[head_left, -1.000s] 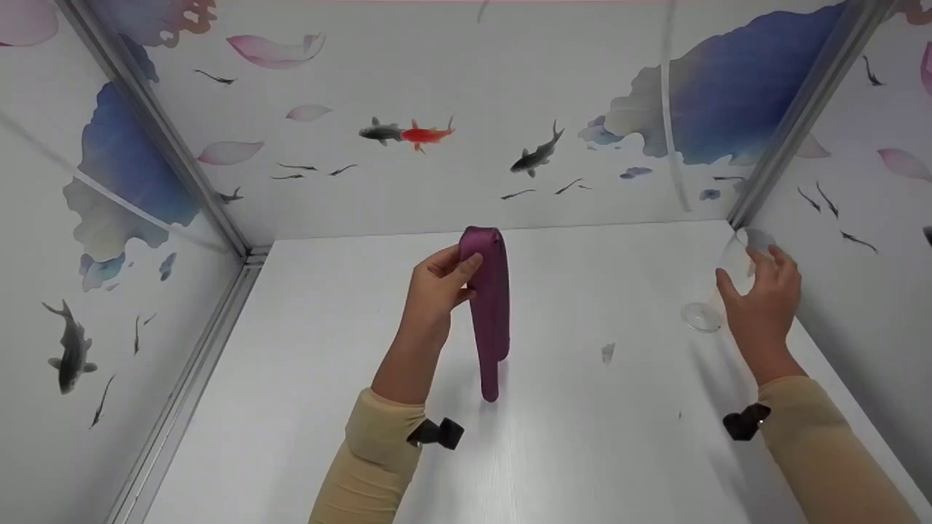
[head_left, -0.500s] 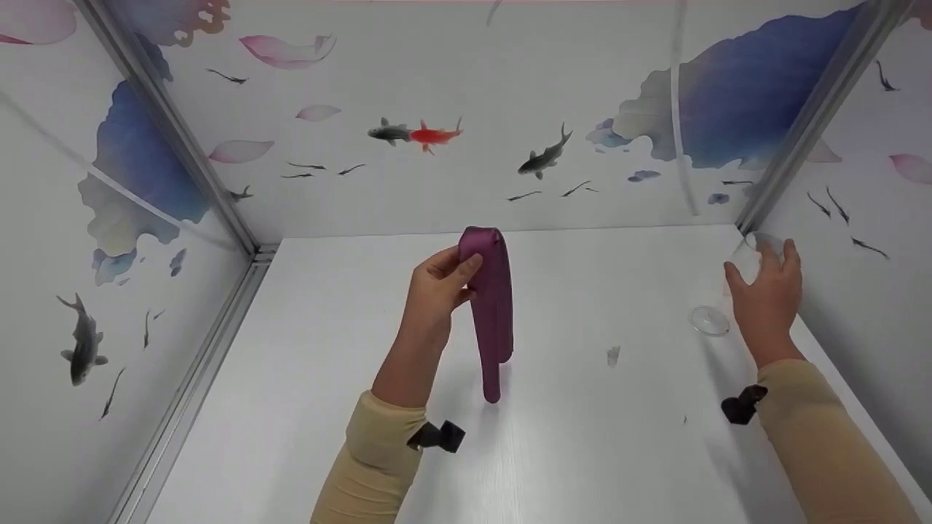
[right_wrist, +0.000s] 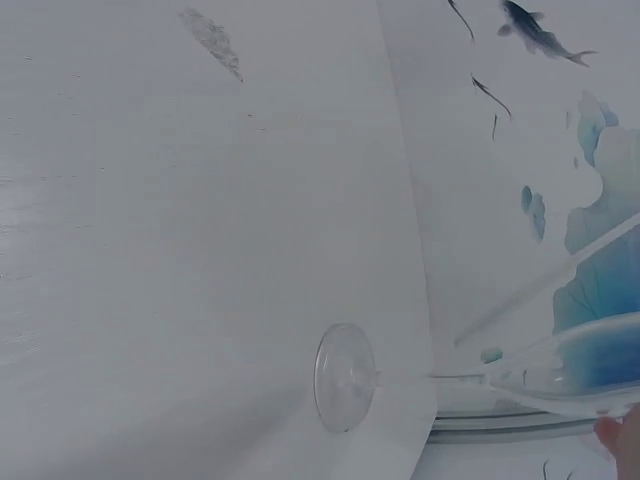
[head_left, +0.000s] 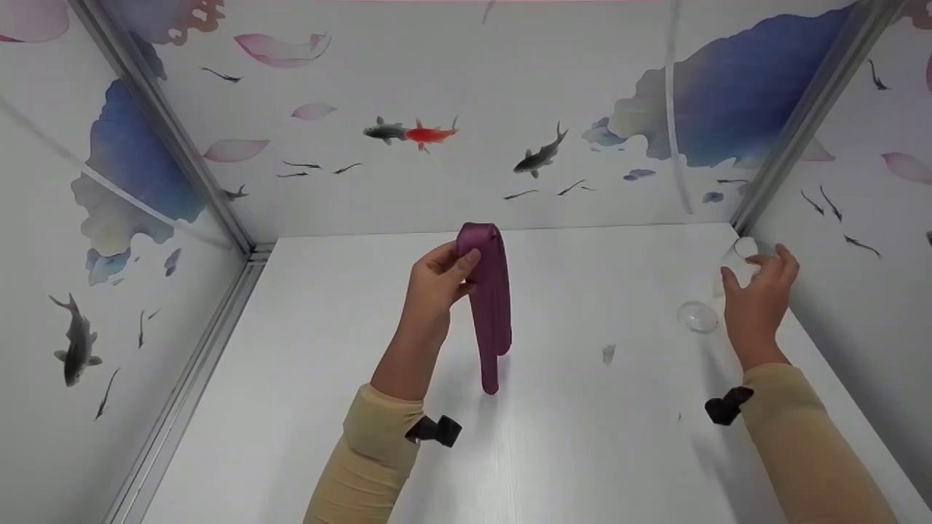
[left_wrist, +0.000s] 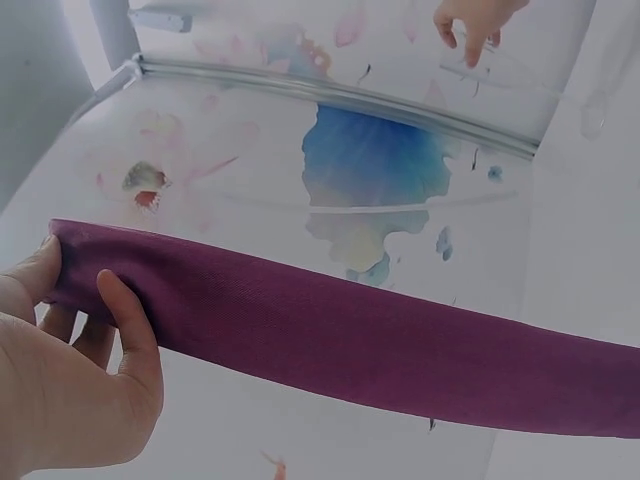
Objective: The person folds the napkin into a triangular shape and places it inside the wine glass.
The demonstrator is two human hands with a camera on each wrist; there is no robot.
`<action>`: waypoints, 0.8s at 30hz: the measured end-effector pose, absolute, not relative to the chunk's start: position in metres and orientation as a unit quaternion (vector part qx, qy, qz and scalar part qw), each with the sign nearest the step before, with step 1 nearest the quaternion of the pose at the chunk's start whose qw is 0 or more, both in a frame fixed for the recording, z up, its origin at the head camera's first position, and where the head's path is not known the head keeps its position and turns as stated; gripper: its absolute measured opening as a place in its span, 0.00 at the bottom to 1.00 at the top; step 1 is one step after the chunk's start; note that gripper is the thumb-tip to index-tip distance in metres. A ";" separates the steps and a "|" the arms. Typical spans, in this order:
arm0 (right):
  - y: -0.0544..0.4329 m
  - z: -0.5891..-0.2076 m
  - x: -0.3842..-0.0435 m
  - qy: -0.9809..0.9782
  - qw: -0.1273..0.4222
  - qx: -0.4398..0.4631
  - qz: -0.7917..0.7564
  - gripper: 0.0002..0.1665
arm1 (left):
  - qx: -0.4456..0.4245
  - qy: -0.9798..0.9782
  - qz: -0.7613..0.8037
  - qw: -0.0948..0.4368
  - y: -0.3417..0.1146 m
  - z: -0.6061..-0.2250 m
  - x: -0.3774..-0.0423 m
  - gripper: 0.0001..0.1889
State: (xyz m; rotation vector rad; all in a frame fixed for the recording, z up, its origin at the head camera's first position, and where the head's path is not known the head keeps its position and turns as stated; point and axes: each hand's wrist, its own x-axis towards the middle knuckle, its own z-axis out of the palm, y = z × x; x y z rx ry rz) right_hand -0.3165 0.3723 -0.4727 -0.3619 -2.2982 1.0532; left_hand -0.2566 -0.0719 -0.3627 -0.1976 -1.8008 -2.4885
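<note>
My left hand (head_left: 433, 287) pinches a folded purple necktie (head_left: 491, 291) near its top fold, thumb in front. The ends of the necktie hang down above the table. In the left wrist view the necktie's broad cloth (left_wrist: 350, 330) stretches rightward from the fingers of the left hand (left_wrist: 80, 390). At the far right, my right hand (head_left: 761, 313) has its thumb and fingers curved round the bowl of a clear wine glass. The foot of the glass (head_left: 697, 317) points left and towards me; the right wrist view shows this foot (right_wrist: 345, 378) too. Whether it touches the table cannot be told.
A white table (head_left: 328, 364) lies below both hands. Painted panels with fish and petals enclose it at the back (head_left: 328, 196) and sides, with metal corner posts (head_left: 175, 131). A small grey mark (head_left: 608, 354) shows on the table between the hands.
The wine glass and my right hand have shifted and turned slightly, so the bowl's round opening shows more. My left hand holds the necktie almost still. The head view sways a little.
</note>
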 end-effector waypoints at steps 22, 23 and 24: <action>0.347 -0.463 -0.291 -0.879 0.312 0.026 0.361 0.18 | -0.043 -0.593 -0.803 0.028 -0.064 -0.365 -0.263 0.17; 0.344 -0.461 -0.290 -0.878 0.309 0.036 0.364 0.18 | -0.042 -0.594 -0.803 0.028 -0.064 -0.365 -0.263 0.16; 0.340 -0.460 -0.288 -0.877 0.308 0.045 0.367 0.18 | -0.040 -0.594 -0.803 0.029 -0.064 -0.365 -0.263 0.16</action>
